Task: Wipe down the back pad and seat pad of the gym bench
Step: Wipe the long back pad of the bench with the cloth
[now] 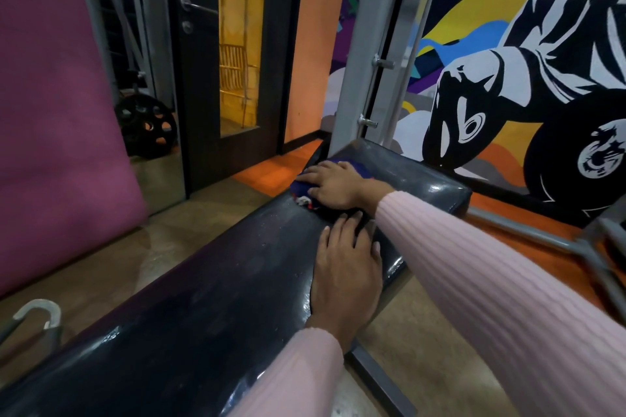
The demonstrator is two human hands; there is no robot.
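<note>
The gym bench has a long black back pad [203,298] running from the lower left to the middle, and a shorter black seat pad [420,176] at its far end. Both pads look glossy, with small droplets. A blue cloth [301,187] with a red and white trim lies near the gap between the two pads. My right hand [333,184] presses down on this cloth, covering most of it. On the right edge of the back pad, just in front of the cloth, rests my left hand [349,267], flat, fingers apart and holding nothing.
A pink mat [57,112] leans at the left, with a black weight plate [145,125] and a dark door [200,78] behind it. A grey rack upright [372,61] stands just beyond the seat pad. Grey frame bars [542,240] lie at the right, a metal hook [37,315] at the lower left.
</note>
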